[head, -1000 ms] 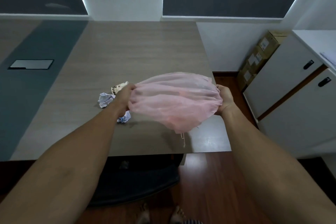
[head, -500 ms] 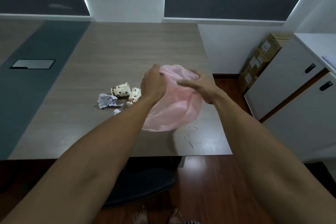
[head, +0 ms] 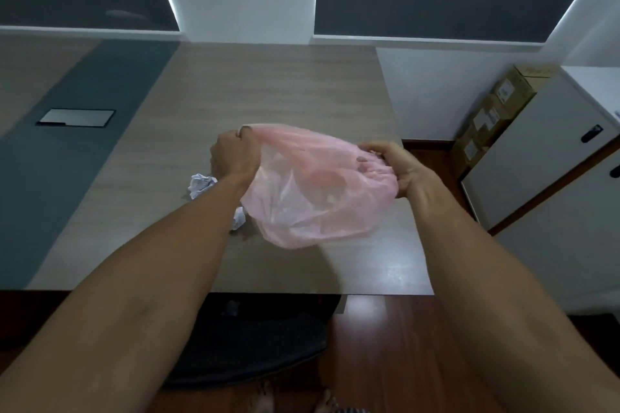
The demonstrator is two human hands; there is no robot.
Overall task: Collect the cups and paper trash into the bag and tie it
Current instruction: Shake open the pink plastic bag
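Both hands hold a thin, translucent pink bag (head: 312, 191) above the wooden table (head: 275, 94), near its front right corner. The left hand (head: 235, 157) grips the bag's left edge; the right hand (head: 396, 164) grips the bunched right edge. The bag sags between them. Two crumpled paper pieces lie on the table: one (head: 201, 184) left of the left wrist, a smaller one (head: 239, 221) beside the forearm, at the bag's lower left edge.
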